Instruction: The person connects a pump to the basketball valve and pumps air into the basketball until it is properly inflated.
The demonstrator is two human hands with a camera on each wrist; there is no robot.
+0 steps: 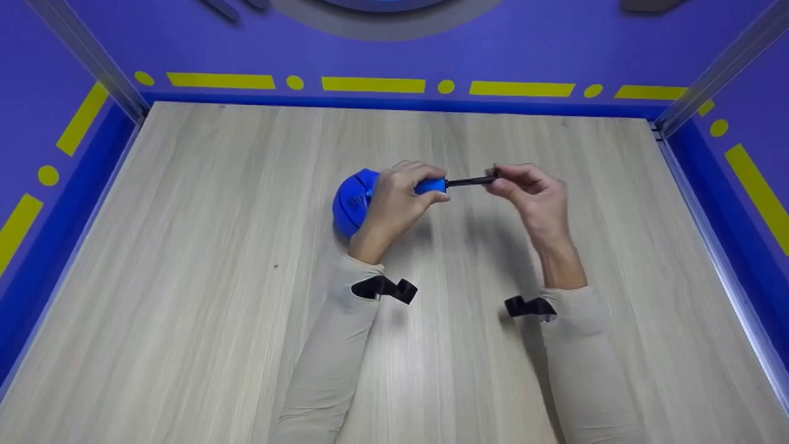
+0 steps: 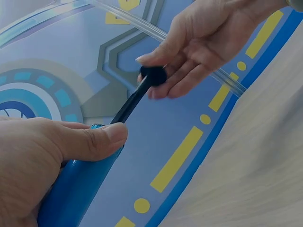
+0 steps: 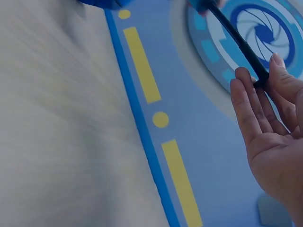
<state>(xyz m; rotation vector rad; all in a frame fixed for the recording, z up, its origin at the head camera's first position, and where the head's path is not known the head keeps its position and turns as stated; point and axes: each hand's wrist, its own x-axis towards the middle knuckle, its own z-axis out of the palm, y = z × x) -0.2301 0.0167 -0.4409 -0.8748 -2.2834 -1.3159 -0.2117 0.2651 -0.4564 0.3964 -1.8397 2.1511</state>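
My left hand (image 1: pixel 394 196) grips a smooth blue cylinder (image 2: pixel 78 187), its thumb lying along the side near the end. Out of that end comes a thin black rod (image 1: pixel 470 181), which points right toward my other hand. With thumb and fingers, my right hand (image 1: pixel 535 194) pinches the dark, wider tip (image 2: pixel 154 75) of this rod; its remaining fingers are loosely extended in the right wrist view. A rounded blue ball-like body (image 1: pixel 350 203) with dark seam lines shows just left of my left hand, which hides where it meets the cylinder.
Below the hands spreads a pale wood-grain table (image 1: pixel 185 296). Blue-purple panels (image 1: pixel 524 43) with yellow dashes and dots stand along its back and both sides, with metal posts (image 1: pixel 92 61) at the corners. Black wrist mounts (image 1: pixel 385 288) sit on both beige sleeves (image 1: pixel 330 345).
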